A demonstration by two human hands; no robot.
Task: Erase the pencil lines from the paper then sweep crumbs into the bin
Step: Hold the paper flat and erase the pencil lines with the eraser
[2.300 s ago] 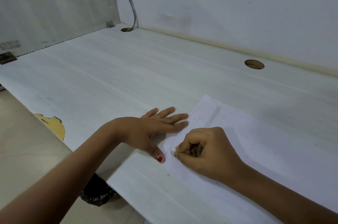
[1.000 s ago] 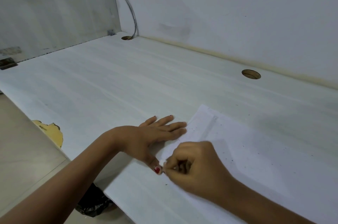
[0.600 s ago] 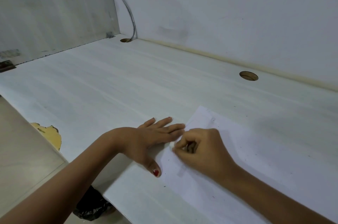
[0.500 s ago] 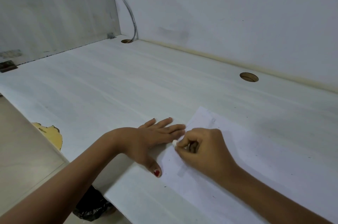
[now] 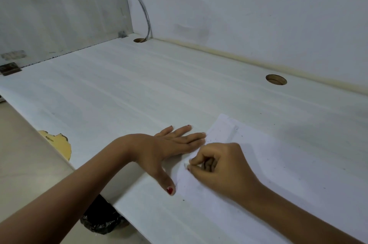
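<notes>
Nearest me, under the desk's front edge, I see a black-bagged container that I take for the bin (image 5: 101, 222); it sits below and left of both hands. Above it, my right hand (image 5: 223, 166) is curled into a fist-like pinch, thumb and forefinger tips closed on a small white eraser (image 5: 186, 165), its nub pressed to the paper (image 5: 288, 164) close to the sheet's left edge. Just beside it, the left hand (image 5: 165, 146) lies flat on the desk (image 5: 139, 88), fingers straight and close together with their tips on the paper's left margin, thumb splayed toward me. The fingertips of the two hands almost touch.

The sheet lies flat, its long axis running from the hands off to the right. I cannot make out pencil lines from here. Dark crumbs (image 5: 242, 136) are scattered over it, mostly right of and beyond the eraser. So everything to be swept lies right of my fingers, while the bin lies left and low. I judge the sweep must travel leftward over the near edge, and the left hand is closer to that drop.

Farther back are two cable holes (image 5: 276, 79) and a grey cable (image 5: 146, 15).
</notes>
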